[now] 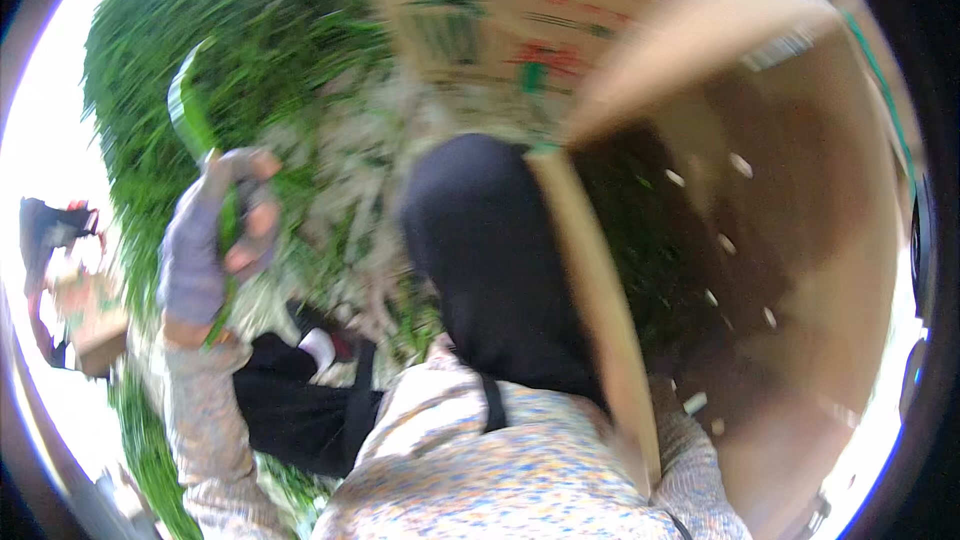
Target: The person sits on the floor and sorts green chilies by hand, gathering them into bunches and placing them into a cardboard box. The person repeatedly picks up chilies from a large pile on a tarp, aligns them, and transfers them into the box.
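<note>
My left hand (217,240), in a greyish fingerless glove, is curled around green leaves (231,221) whose lower end hangs along the wrist. A curved green strip with a bright white edge (184,101) rises above that fist; blur hides whether it is a leaf or a blade. On the other side, my right sleeve (694,457) reaches into an open cardboard box (810,240). The right hand itself is out of view. Dark green leaves (637,240) show dimly in the box's shadow, beside my black-clad knee (480,240).
Dense grass-like green plants (247,37) stand ahead and left. Pale trampled stems (345,165) cover the ground. A printed cardboard panel (480,22) is in front, and a raised flap (705,45) overhangs the box. At far left are a person (56,232) and another carton (94,315).
</note>
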Tool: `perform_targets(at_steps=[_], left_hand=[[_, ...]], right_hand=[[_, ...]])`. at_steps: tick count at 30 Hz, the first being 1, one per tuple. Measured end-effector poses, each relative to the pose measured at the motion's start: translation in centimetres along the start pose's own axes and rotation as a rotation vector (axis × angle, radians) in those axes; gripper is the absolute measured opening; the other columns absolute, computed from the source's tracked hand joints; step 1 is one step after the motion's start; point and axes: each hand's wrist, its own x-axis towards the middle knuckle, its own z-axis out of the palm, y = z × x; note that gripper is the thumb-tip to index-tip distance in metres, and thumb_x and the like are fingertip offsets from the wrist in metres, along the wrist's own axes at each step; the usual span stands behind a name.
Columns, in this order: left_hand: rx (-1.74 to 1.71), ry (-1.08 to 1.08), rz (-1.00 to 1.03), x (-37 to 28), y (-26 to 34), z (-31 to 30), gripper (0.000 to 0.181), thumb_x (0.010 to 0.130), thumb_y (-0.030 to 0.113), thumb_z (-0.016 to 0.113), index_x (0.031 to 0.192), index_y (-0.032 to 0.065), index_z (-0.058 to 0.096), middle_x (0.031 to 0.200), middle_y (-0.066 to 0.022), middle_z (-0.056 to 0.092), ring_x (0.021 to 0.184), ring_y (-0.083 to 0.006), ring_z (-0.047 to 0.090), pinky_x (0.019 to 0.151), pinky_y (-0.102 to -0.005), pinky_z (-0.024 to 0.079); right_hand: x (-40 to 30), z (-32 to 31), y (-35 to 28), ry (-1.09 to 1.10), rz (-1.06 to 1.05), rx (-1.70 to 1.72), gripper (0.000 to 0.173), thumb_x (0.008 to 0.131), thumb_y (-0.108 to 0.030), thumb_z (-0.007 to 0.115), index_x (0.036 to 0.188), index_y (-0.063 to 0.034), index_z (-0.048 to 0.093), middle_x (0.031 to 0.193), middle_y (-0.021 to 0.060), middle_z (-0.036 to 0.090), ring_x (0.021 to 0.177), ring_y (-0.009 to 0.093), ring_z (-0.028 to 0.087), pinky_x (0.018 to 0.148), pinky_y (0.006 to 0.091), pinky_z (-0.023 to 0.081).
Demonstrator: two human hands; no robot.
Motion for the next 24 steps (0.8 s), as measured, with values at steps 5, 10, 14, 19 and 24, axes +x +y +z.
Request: perform_targets(at_steps=[5,10,14,19,24], left_hand=[[-0.081,0.247,0.021,-4.9,0.8,-7.0,0.044,0.099,0.041,0.038,0.11,0.0026,0.055,0.069,0.0017,0.053,0.045,-0.0023,0.035,0.039,-0.018,0.024],[0.183,1.027,0.109,-19.4,-1.7,-17.4,0.032,0.091,0.033,0.058,0.105,0.004,0.06,0.068,0.001,0.055,0.042,-0.0022,0.038,0.037,-0.017,0.026],[1.144,1.502,-0.176,-41.4,-11.2,-23.7,0.034,0.089,0.027,0.057,0.112,0.0019,0.06,0.082,-0.0073,0.061,0.065,-0.0142,0.055,0.058,-0.0267,0.044],[1.119,1.897,-1.236,-66.9,-25.6,-14.5,0.039,0.087,0.023,0.051,0.11,-0.008,0.054,0.11,-0.0296,0.058,0.096,-0.0415,0.057,0.084,-0.0423,0.043],[0.905,1.849,-1.638,-70.3,-34.1,-2.5,0.041,0.091,0.028,0.046,0.115,-0.0056,0.052,0.103,-0.0305,0.06,0.095,-0.044,0.058,0.081,-0.0455,0.046]], right_hand=[[0.6,-6.0,-3.8,0.084,-0.274,-0.142,0.045,0.094,-0.028,0.046,0.129,-0.0003,0.045,0.122,0.0165,0.055,0.107,0.027,0.054,0.093,0.0369,0.043],[-2.0,-12.6,-15.9,0.182,-0.652,0.261,0.046,0.096,-0.029,0.043,0.132,0.0009,0.043,0.119,0.0152,0.055,0.104,0.024,0.053,0.093,0.0343,0.042],[-12.3,-19.5,-27.8,0.149,-0.952,0.808,0.048,0.098,-0.031,0.041,0.133,0.0025,0.041,0.114,0.0137,0.057,0.098,0.02,0.054,0.09,0.0317,0.042],[-28.0,-15.7,-39.4,-0.088,-1.333,1.181,0.044,0.095,-0.032,0.046,0.119,0.0055,0.049,0.09,0.0129,0.057,0.073,0.019,0.05,0.068,0.0287,0.045],[-35.6,-8.0,-42.2,-1.096,-0.989,0.768,0.023,0.092,-0.005,0.053,0.115,-0.0008,0.056,0.098,0.0092,0.062,0.078,0.013,0.06,0.073,0.0253,0.05]])
